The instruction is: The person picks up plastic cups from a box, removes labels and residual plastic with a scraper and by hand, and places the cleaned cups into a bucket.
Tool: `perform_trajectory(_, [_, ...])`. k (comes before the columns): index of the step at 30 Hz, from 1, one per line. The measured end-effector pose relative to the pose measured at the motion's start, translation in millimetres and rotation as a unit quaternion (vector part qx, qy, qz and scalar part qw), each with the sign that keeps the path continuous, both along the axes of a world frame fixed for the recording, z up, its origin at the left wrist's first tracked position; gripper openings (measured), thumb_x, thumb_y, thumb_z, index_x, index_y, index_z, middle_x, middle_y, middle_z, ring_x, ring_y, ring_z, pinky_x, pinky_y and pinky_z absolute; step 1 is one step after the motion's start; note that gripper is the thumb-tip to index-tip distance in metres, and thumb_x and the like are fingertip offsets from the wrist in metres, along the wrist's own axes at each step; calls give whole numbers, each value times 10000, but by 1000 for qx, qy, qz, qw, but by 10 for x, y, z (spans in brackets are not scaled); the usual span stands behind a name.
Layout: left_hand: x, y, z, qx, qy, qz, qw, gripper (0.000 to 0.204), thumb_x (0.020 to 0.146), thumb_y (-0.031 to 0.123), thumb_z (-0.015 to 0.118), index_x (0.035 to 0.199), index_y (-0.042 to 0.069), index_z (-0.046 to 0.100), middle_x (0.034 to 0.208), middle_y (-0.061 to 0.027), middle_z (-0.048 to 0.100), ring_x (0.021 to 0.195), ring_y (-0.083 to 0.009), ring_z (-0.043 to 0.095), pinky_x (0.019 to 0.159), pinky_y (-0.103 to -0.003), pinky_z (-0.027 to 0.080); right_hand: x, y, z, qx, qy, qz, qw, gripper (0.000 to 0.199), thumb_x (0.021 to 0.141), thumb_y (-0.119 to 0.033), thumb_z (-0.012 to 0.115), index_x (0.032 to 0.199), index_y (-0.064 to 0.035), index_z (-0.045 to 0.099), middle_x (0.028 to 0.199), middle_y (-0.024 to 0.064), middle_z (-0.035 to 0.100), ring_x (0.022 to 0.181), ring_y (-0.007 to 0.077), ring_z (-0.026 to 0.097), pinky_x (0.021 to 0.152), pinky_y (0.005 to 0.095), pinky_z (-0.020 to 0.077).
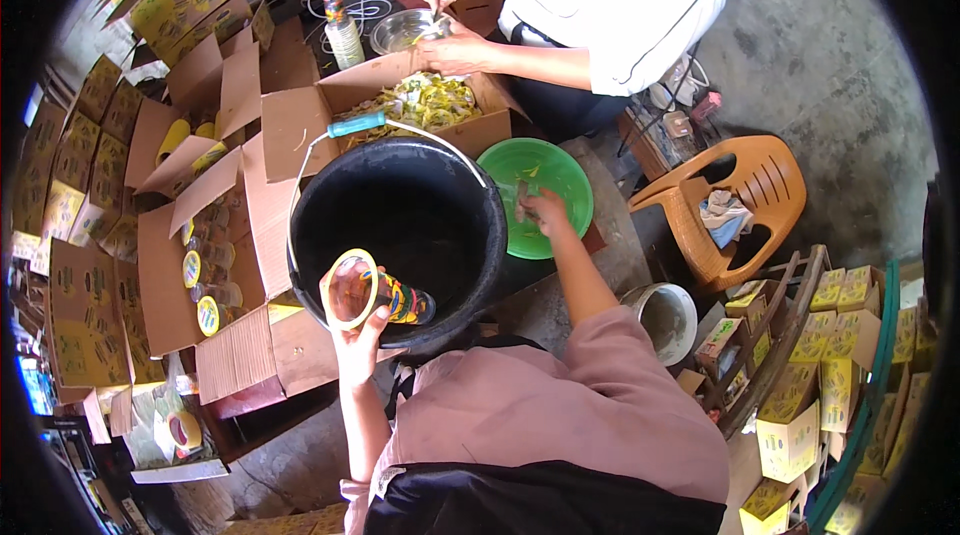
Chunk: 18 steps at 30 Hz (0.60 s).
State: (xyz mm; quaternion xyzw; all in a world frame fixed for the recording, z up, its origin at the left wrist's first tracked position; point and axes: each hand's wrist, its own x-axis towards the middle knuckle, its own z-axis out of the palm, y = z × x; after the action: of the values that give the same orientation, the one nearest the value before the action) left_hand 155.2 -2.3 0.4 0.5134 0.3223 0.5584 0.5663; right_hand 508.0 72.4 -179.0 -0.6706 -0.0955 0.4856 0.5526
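Observation:
My left hand (357, 343) is wrapped round a clear plastic jar (408, 303) with a yellow rim and a colourful label. The jar lies tilted over the near edge of a large black bucket (497, 235), whose wire handle has a blue grip (357, 125). My right hand (545, 212) reaches into a green plastic basin (575, 175) to the right of the bucket. Its fingers are closed on a small, flat greyish piece (521, 203) whose kind I cannot make out. Yellow-green scraps lie in the basin.
Across from me, a person's hands (462, 47) work over a metal bowl (400, 32). A carton (490, 130) beside them holds yellow-green wrappers or labels. Open cartons with jars (207, 285) stand left. An orange chair (690, 230), white bucket (668, 320) and stacked boxes (790, 425) are right.

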Motion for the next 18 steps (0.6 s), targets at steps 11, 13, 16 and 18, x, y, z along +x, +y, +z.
perform_trajectory(11, [52, -7, 23, -9, 1, -6, 1000, 673, 685, 220, 662, 1250, 96, 318, 1191, -120, 416, 1102, -280, 437, 951, -403, 321, -71, 15, 247, -23, 12, 24, 999, 805, 691, -37, 641, 1321, 17, 144, 969, 111, 587, 970, 218, 536, 891, 583, 249])
perform_trajectory(13, [53, -6, 35, -8, 5, -10, 1000, 673, 685, 219, 660, 1250, 98, 316, 1191, -118, 414, 1102, -280, 437, 952, -403, 321, 11, 5, 312, -5, 31, 24, 999, 809, 699, -38, 638, 1324, 14, 127, 950, 109, 587, 969, 214, 533, 894, 623, 209])
perform_trajectory(16, [16, 9, 14, -7, -20, -32, 999, 635, 689, 98, 642, 1223, 100, 298, 1181, -88, 406, 1116, -263, 425, 941, -379, 338, 39, -43, 490, 71, 133, 29, 988, 786, 727, -27, 618, 1329, -7, 113, 891, 84, 583, 944, 214, 535, 907, 595, 243])
perform_trajectory(18, [-4, 3, 9, -2, -3, -18, 1000, 648, 690, 157, 647, 1236, 101, 301, 1182, -100, 411, 1107, -267, 434, 939, -388, 338, -107, -110, 757, 112, 171, 20, 979, 699, 746, -24, 605, 1309, -39, 190, 843, 54, 574, 919, 191, 534, 909, 583, 274])
